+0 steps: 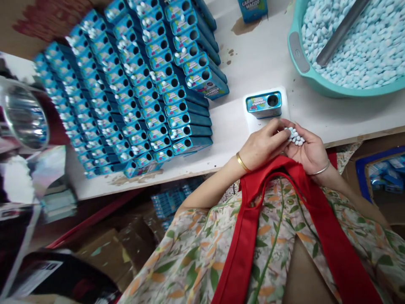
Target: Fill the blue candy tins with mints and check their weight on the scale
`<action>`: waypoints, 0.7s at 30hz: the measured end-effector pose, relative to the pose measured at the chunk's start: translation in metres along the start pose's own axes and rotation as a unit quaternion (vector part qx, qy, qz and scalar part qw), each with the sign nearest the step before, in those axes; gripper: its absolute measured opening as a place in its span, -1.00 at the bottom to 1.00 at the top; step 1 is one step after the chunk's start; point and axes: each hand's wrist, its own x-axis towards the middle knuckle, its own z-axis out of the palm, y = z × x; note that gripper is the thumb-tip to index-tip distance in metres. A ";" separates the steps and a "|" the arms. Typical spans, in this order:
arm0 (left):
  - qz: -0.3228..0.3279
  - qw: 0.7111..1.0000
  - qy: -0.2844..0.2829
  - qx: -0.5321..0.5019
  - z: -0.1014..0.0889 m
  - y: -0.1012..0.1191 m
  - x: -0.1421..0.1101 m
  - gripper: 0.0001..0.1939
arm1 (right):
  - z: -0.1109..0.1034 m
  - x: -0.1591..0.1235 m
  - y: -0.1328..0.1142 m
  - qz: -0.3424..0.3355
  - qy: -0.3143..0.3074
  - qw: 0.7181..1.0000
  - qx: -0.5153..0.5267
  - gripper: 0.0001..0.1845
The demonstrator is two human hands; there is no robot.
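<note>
My right hand is turned palm up and cupped around a small heap of pale blue-white candies. Over that palm, my left hand has its fingers curled together, tips touching the edge of the heap. Whether a candy is pinched between them is hidden. Just beyond both hands, a blue candy tin stands upright with a dark round hole in its top. Under the tin is a flat white platform, which looks like a small scale.
Rows of upright blue tins fill the table's left side, many with candies on top. A teal tub of candies, with a grey scoop handle, stands at right. Another tin is at the back. A metal bowl sits far left.
</note>
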 end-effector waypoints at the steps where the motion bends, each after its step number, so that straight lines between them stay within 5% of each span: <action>1: -0.001 1.000 0.003 0.010 0.001 0.001 0.001 -0.75 | 0.001 -0.001 0.000 -0.001 0.005 1.000 0.005 -0.76; 9: 0.069 0.994 0.078 0.038 0.004 -0.008 0.009 -0.78 | 0.008 0.003 0.001 -0.050 0.022 0.998 0.028 -0.79; 16: 0.049 0.983 0.169 0.043 -0.026 -0.028 0.024 -0.87 | 0.015 0.005 -0.001 -0.046 -0.003 0.998 0.044 -0.82; 21: 0.038 0.985 0.160 0.061 -0.039 -0.043 0.033 -0.81 | 0.015 0.005 -0.002 -0.058 -0.005 0.998 0.017 -0.86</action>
